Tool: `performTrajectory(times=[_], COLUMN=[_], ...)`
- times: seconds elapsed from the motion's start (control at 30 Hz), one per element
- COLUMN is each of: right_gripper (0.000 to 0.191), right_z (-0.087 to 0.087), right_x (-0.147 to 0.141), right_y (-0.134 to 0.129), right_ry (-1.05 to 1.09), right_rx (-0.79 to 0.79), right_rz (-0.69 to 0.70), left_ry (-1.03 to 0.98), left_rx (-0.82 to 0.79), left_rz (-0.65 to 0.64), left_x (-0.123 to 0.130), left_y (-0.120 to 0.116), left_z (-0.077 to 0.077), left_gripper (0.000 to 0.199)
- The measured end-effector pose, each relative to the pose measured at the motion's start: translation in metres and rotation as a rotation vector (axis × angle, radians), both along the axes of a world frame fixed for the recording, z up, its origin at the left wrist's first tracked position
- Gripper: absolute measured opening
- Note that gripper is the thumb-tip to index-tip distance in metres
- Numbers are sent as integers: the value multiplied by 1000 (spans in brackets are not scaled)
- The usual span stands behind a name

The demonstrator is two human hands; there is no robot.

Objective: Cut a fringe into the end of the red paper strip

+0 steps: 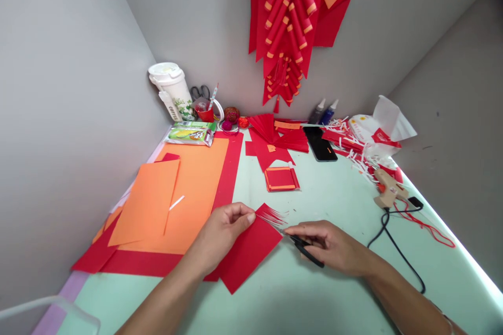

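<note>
My left hand (228,230) pinches a red paper sheet (251,251) near its upper left edge. Thin cut strips (273,215) fan out along the sheet's top, beside my fingertips. Black-handled scissors (308,253) are in my right hand (328,246), with the fingers around the handles. Their tip is at the right corner of the red sheet, by the strips; whether the blades are parted is too small to tell. Just beyond, a small red piece with orange borders (282,179) lies on the pale green table (314,303).
Orange sheets (196,193) over red paper lie left. At the back are a white cup (173,89), yarn balls (231,115), folded red paper (275,141) and a phone (320,144). A glue gun (389,188) with a black cable and paper scraps (353,152) lie right.
</note>
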State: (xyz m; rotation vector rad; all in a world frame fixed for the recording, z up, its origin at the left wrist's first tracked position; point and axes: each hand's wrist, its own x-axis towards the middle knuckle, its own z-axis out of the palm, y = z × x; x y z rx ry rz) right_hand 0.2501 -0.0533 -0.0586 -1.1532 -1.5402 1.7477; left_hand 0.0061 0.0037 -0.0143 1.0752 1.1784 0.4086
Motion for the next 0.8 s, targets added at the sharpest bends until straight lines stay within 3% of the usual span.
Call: performTrajectory(times=[0.8], right_gripper=[40], right_z=[2], right_x=[1], right_y=[0], right_ry=[6], right_rx=[-35], right_rz=[-4], left_ry=[-11], left_rx=[-2], left_rz=[-8], left_x=[-1], left_y=[0], left_z=[0], left_gripper=[29])
